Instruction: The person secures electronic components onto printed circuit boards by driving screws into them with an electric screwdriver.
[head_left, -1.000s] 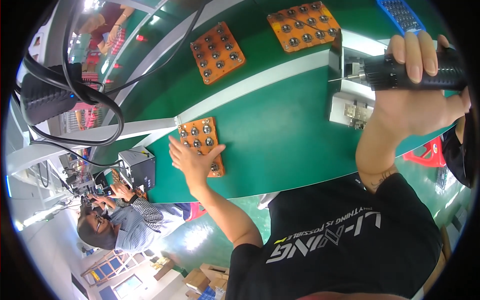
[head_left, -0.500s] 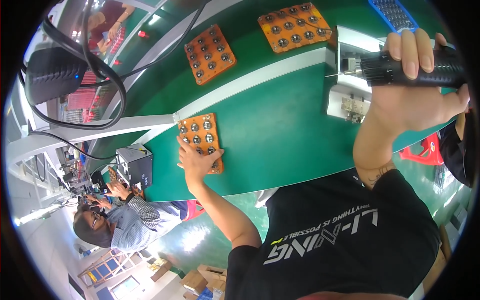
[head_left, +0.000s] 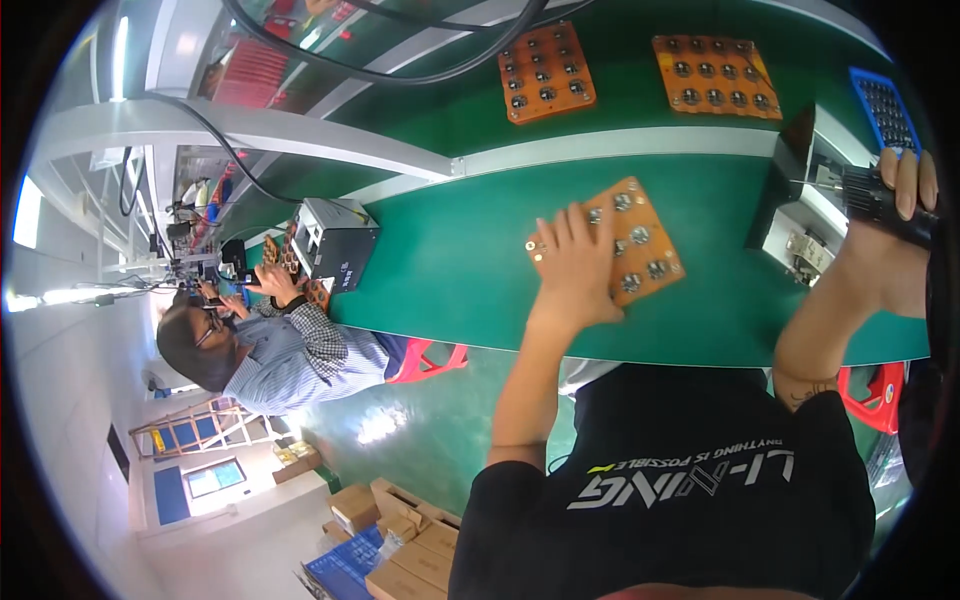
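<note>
My left hand (head_left: pixel 575 270) lies across an orange plate (head_left: pixel 655 215) that carries rows of round metallic parts. Its fingertips reach the plate's far edge and the thumb is at the near edge, so it grips the plate, hiding part of it. The plate sits turned at an angle over the green table. On the right, my right hand (head_left: pixel 890 250) is closed around a black electric screwdriver (head_left: pixel 868 192). The thin bit points left, above a metal box with small mechanisms (head_left: pixel 800 245).
Two more orange plates (head_left: pixel 548 98) (head_left: pixel 690 98) lie beyond the pale rail (head_left: pixel 600 143). A blue tray of small parts (head_left: pixel 885 110) is at far right. Left along the table (head_left: pixel 450 270) stand a dark box-shaped device (head_left: pixel 340 245) and a seated person (head_left: pixel 290 350). Black cable hangs overhead.
My left hand has moved the orange plate rightward along the table and turned it. The right hand still holds the screwdriver near the metal box. The whole view has shifted.
</note>
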